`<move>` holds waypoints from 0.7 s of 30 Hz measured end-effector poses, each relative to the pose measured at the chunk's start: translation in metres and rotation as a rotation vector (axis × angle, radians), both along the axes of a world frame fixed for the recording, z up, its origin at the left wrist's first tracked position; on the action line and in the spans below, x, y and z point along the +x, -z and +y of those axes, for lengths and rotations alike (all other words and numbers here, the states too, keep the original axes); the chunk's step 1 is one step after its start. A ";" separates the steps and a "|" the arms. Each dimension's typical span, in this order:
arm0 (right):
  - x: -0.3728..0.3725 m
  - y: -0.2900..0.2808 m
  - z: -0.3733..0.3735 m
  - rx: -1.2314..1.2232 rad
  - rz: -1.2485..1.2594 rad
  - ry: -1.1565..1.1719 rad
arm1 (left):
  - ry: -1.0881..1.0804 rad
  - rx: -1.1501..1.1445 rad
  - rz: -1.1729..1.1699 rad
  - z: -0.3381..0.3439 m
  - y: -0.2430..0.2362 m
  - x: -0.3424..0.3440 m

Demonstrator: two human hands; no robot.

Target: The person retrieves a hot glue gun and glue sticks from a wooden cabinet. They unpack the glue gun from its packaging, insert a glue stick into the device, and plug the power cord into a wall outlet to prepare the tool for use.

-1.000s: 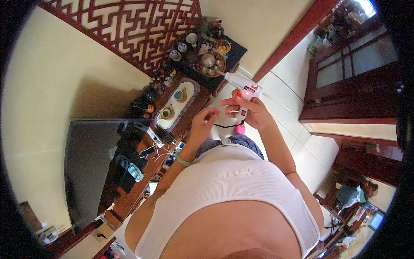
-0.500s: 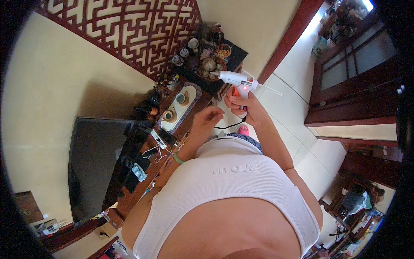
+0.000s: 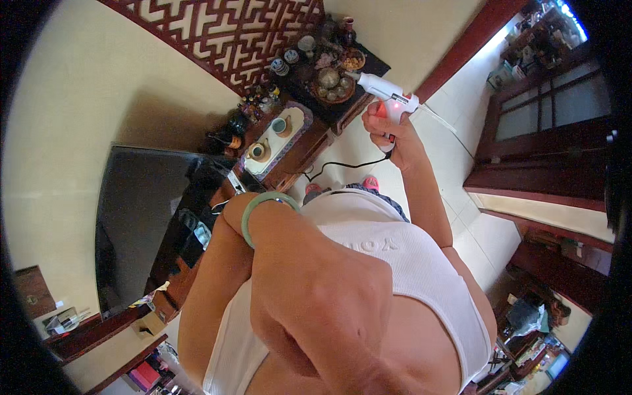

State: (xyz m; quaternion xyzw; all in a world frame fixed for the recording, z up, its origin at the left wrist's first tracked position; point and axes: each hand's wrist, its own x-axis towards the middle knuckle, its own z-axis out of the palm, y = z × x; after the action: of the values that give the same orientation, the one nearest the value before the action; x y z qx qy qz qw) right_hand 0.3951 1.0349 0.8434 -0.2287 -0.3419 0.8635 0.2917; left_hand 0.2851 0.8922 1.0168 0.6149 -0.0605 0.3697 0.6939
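My right hand (image 3: 397, 137) is wrapped round the handle of a white hot glue gun (image 3: 387, 92), out in front of me. Its nozzle points to the upper left, toward the cabinet, and a red light glows on its side. A black cord (image 3: 342, 163) hangs from the handle and runs left. My left hand (image 3: 319, 289) is lifted close before my chest, large in the view, with a pale green bangle (image 3: 247, 220) at the wrist. The back of this hand faces up; its fingertips are hidden, so its grip does not show.
Left of the glue gun runs a wooden cabinet with a tea tray (image 3: 284, 139), a teapot (image 3: 258, 152), a cup (image 3: 279, 125) and small bottles. A round basket (image 3: 331, 95) stands farther back. A large dark television screen (image 3: 141, 224) is at left, a dark wooden door (image 3: 550, 112) at right.
My left hand has risen from near the glue gun to close before my chest. My right hand, still holding the glue gun, appears farther right and slightly higher in the view.
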 end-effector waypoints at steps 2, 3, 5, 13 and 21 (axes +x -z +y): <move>0.002 0.000 0.002 0.027 -0.013 0.010 | 0.021 0.005 -0.020 0.000 0.002 -0.001; 0.004 0.002 0.002 0.031 -0.018 0.016 | 0.030 0.007 -0.030 0.001 0.003 -0.002; 0.009 0.003 0.003 0.040 -0.029 0.027 | 0.052 0.008 -0.050 0.002 0.006 -0.002; 0.014 0.006 0.002 0.025 0.004 0.035 | 0.094 0.014 -0.092 0.001 0.010 -0.009; 0.011 0.002 0.001 0.037 0.005 0.034 | 0.078 0.024 -0.112 0.002 0.011 -0.016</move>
State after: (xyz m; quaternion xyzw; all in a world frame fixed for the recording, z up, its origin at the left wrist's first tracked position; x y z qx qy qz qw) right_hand 0.4056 1.0361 0.8415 -0.2268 -0.3533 0.8524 0.3116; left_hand 0.2694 0.8940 1.0054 0.5987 -0.1273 0.3754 0.6960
